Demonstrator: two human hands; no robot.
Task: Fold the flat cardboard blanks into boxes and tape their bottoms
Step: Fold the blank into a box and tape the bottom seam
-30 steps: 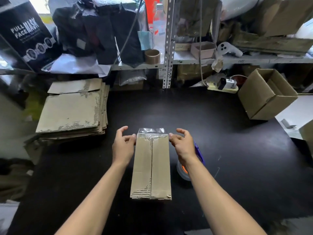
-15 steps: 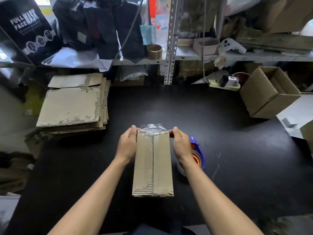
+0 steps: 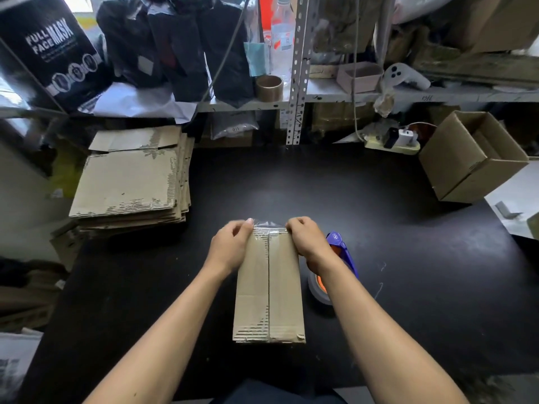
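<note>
Fingers [image 3: 243, 228] of my left hand [image 3: 230, 247] curl over the far left corner of the box [image 3: 269, 290], pressing the clear tape [image 3: 269, 225] down where it hangs past the far edge. My right hand [image 3: 307, 242] mirrors it at the far right corner, its fingers bent over the same strip of tape, thumb side toward the seam. Both hands grip the box's far end; neither is spread flat.

The box stands on the black table [image 3: 408, 258] straight in front of me, its closed flaps facing up, the two flaps meeting in a seam that runs away from me down the middle. The near edge shows torn paper and bare corrugation.

Just to the right of the box, partly hidden behind my right forearm, lies the tape dispenser [image 3: 341, 252], purple with an orange core, and its roll rests on the table.

Far left on the table sits the stack of flat blanks [image 3: 128, 182], well apart from the box. At the far right corner a finished box [image 3: 466, 158] lies tilted with its open mouth up. Behind the table a metal shelf [image 3: 379, 96] carries a brown tape core [image 3: 269, 87], a small pink carton [image 3: 360, 75] and a white controller [image 3: 405, 77]; a power strip [image 3: 393, 144] lies beneath it.
</note>
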